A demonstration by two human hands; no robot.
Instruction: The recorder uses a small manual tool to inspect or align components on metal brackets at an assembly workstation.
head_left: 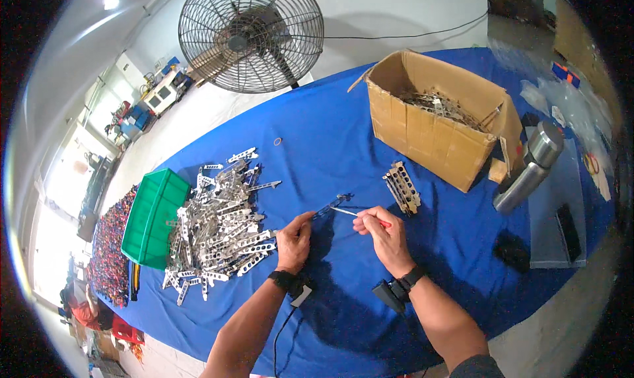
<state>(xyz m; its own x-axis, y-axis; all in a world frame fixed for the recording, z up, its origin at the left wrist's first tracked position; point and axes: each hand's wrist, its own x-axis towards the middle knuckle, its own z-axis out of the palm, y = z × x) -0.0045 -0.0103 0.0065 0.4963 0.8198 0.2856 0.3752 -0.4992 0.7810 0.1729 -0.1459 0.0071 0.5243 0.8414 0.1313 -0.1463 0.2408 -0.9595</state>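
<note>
My left hand (pixel 294 243) is closed, with thumb and fingers pinching the near end of a thin metal strip (pixel 324 211). The strip points away over the blue cloth, and its far end looks dark. In my closed right hand (pixel 388 240) is a slim tool with a red handle (pixel 386 224). Its thin, pale shaft (pixel 345 211) reaches left, with the tip at or close to the strip; contact cannot be made out. Left of my hands lies a heap of perforated metal strips (pixel 224 226). A small stack of similar strips (pixel 402 188) sits beyond my right hand.
A green bin (pixel 153 216) stands left of the heap. At the back right are an open cardboard box (pixel 429 137) holding metal parts and a steel thermos (pixel 531 163). Blue cloth (pixel 317 137) covers the table. A large fan (pixel 251 36) stands behind it.
</note>
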